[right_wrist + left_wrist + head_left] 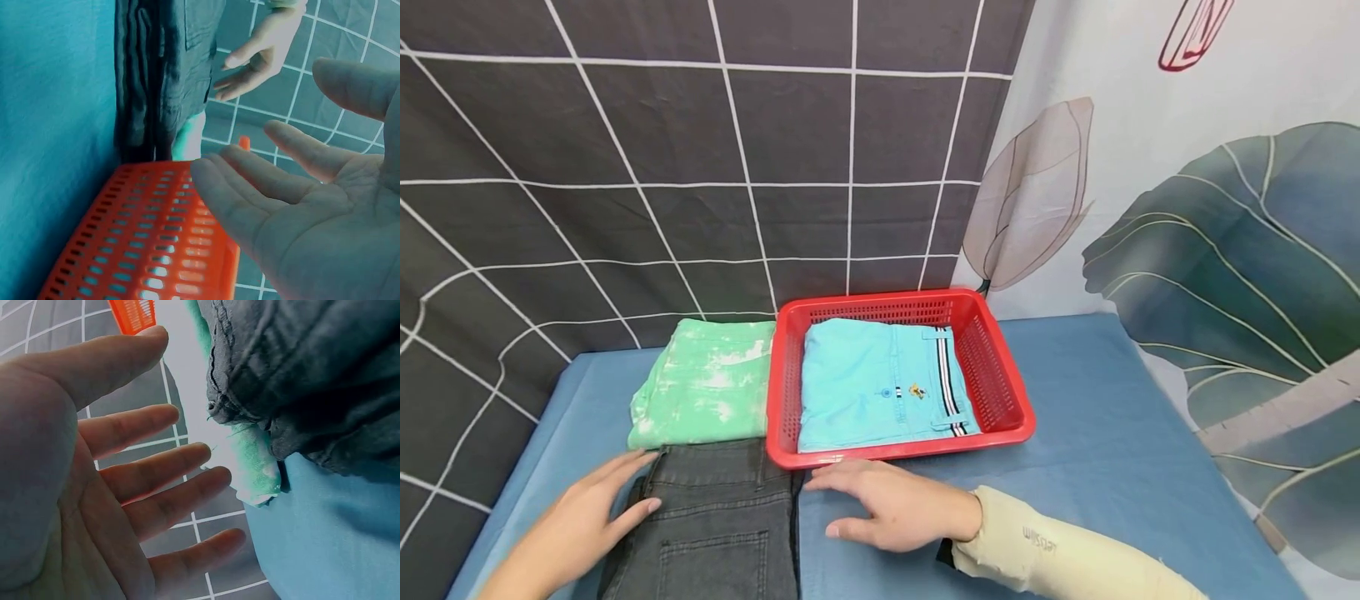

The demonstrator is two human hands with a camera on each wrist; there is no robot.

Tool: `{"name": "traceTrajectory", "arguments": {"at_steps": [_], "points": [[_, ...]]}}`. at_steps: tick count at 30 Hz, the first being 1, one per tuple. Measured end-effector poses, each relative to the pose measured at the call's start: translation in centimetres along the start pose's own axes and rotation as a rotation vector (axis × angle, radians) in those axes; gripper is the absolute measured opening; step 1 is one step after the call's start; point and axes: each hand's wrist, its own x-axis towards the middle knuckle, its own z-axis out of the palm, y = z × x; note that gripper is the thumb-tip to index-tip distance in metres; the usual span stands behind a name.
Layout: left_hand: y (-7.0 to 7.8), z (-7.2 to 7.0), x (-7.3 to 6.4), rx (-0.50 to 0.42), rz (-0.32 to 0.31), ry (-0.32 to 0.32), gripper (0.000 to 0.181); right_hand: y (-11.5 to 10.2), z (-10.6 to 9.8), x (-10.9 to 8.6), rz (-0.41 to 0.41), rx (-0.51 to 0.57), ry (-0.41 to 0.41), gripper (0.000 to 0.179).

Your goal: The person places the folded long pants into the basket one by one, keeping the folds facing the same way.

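Dark grey jeans (pixel 718 508), folded with a back pocket facing up, lie at the front. At their left edge is my left hand (pixel 576 525), fingers extended; the left wrist view shows its spread fingers (pixel 169 459) holding nothing, beside the jeans (pixel 312 369). My right hand (pixel 898 504) hovers palm down by the near rim of a red plastic basket (pixel 901 452), to the right of the jeans. Whether its fingertips touch the rim I cannot tell; nothing is in its grasp. Folded light-blue pants (pixel 865 383) with a striped band lie inside the basket.
Behind the jeans and left of the basket lies a folded green-and-white patterned garment (pixel 711 383). All rest on a blue cloth surface (pixel 1097 433). A dark grid-patterned curtain (pixel 700 167) stands behind, and a white leaf-print curtain (pixel 1120 83) at the right.
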Motion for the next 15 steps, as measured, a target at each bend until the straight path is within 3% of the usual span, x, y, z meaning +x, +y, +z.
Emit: {"name": "traceTrajectory", "arguments": {"at_steps": [10, 15], "points": [[-0.4, 0.9, -2.0, 0.03, -0.016, 0.034, 0.072, -0.4, 1.3, 1.6, 0.051, 0.017, -0.056, 0.053], [-0.3, 1.4, -2.7, 0.031, -0.06, -0.018, 0.075, -0.5, 1.8, 2.2, 0.058, 0.01, -0.072, 0.055]]}}
